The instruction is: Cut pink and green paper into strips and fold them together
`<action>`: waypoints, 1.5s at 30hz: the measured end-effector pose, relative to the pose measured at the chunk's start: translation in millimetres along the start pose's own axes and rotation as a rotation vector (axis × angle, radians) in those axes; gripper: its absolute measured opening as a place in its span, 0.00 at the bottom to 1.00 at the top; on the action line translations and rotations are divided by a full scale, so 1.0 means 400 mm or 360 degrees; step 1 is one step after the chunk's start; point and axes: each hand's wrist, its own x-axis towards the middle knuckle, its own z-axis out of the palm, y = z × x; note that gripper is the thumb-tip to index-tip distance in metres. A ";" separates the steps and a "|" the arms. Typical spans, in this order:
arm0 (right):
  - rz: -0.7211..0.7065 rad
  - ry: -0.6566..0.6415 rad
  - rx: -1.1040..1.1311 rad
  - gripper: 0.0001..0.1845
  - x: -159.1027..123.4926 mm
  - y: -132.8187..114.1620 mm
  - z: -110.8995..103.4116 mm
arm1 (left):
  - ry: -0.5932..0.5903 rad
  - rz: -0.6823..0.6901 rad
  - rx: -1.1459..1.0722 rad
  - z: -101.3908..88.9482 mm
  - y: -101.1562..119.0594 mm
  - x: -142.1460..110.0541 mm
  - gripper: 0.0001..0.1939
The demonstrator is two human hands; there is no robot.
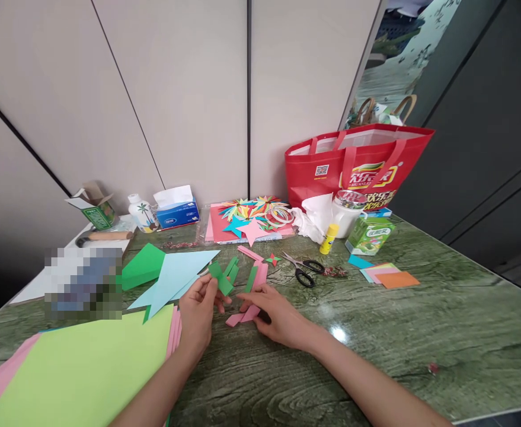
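Note:
My left hand pinches a green folded paper piece between thumb and fingers, just above the table. My right hand is closed on a pink folded paper piece, its fingers curled over part of it. Between and behind the hands lie more folded pieces: a green strip, a pink strip and a green folded piece. Beyond them sit a small red and green paper star and black-handled scissors.
Light green paper sheets lie at front left, with a light blue folded paper behind. At the back are a tissue box, paper stars and a red bag. A yellow glue stick stands near a green box.

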 end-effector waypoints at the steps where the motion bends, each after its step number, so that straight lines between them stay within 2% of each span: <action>1: -0.0004 0.0001 0.0012 0.34 0.000 0.001 0.000 | -0.0002 0.0000 0.0002 0.000 0.000 0.000 0.10; 7: -0.0058 0.0022 0.0025 0.34 0.001 0.007 0.001 | -0.0029 0.0004 0.0018 -0.003 -0.004 -0.002 0.09; 14: -0.0145 0.0202 -0.0171 0.25 0.005 0.028 0.011 | -0.0033 -0.0004 0.0042 0.000 -0.002 -0.004 0.10; 29: -0.0126 0.0319 -0.0073 0.18 0.005 0.030 0.020 | -0.0078 -0.0061 0.0063 -0.001 -0.010 -0.003 0.12; 32: -0.0065 0.0428 0.0036 0.14 0.007 0.019 0.017 | -0.0140 -0.0140 0.0094 0.003 -0.009 -0.004 0.14; 35: 0.0067 0.0551 0.0325 0.12 0.011 0.002 0.013 | -0.0206 -0.0173 0.0171 0.007 -0.007 -0.010 0.14; 39: 0.0078 0.0488 0.0555 0.08 0.016 -0.013 0.011 | -0.0303 -0.0161 0.0295 0.013 0.000 -0.020 0.14; 45: -0.0026 0.0558 0.0377 0.19 0.016 -0.004 0.004 | -0.0448 -0.0194 0.0404 0.020 0.004 -0.029 0.12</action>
